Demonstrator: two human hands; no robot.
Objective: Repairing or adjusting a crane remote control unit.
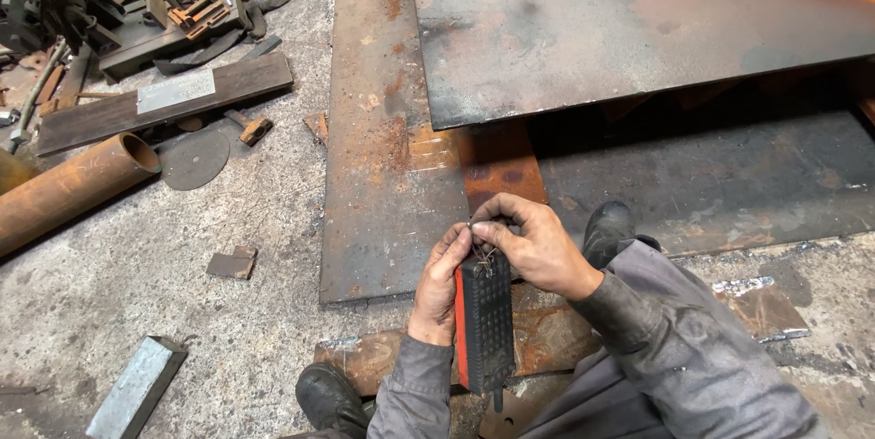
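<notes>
Rusty steel plates (pixel 392 129) lie across the concrete floor (pixel 137 266) in front of me, one big grey sheet (pixel 638 29) stacked on top of the others. I am crouched low, with my black boots (pixel 606 229) at the plates' edge and my grey sleeves (pixel 674 339) filling the bottom of the view.

My left hand (pixel 437 289) is wrapped around the side of a black, ribbed block with an orange-red edge (pixel 483 330), held upright between my knees, its top end just under my fingertips. My right hand (pixel 538 247) is closed in a pinch at that top end, thumb and forefinger nipped together on something thin like wire (pixel 483 257); it is too small for me to make out clearly. Both hands touch at the top of the block.

Off to my left a rusty pipe (pixel 73 184) lies on the floor, with a dark flat bar (pixel 164 102) beyond it and a round disc (pixel 193 161) just beside the pipe's open mouth. A small grey metal bar (pixel 137 386) sits near my left boot (pixel 330 398), and a heap of scrap and tools (pixel 182 1) fills the far left corner.
</notes>
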